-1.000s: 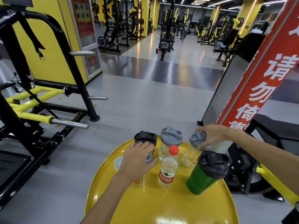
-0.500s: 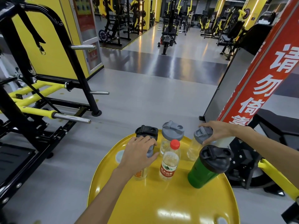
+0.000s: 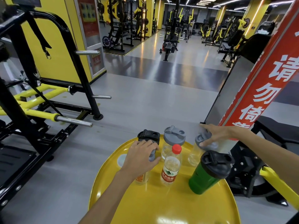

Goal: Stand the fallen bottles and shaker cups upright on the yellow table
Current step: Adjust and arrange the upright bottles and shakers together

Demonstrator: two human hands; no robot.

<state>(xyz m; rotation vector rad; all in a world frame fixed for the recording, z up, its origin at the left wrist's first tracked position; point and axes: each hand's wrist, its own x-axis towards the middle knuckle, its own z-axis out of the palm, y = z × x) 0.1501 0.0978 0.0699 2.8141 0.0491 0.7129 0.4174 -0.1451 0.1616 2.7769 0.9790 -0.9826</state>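
On the yellow table [image 3: 161, 206], left hand [image 3: 142, 156] clasped round a grey-capped bottle [image 3: 142, 178]; right hand [image 3: 215, 135] seemingly loose, fingers spread over a clear shaker's lid [image 3: 204, 140].

The red banner [image 3: 265, 81] rising to the right of the yellow table [image 3: 161, 206] carries large white characters reading 请勿倚, with a further character cut off beneath them. On the table, the red-capped water bottle [image 3: 170, 165] wears a red label with white Chinese characters too small to read. Beside it, the left-hand bottle [image 3: 142, 178] shows illegible orange print
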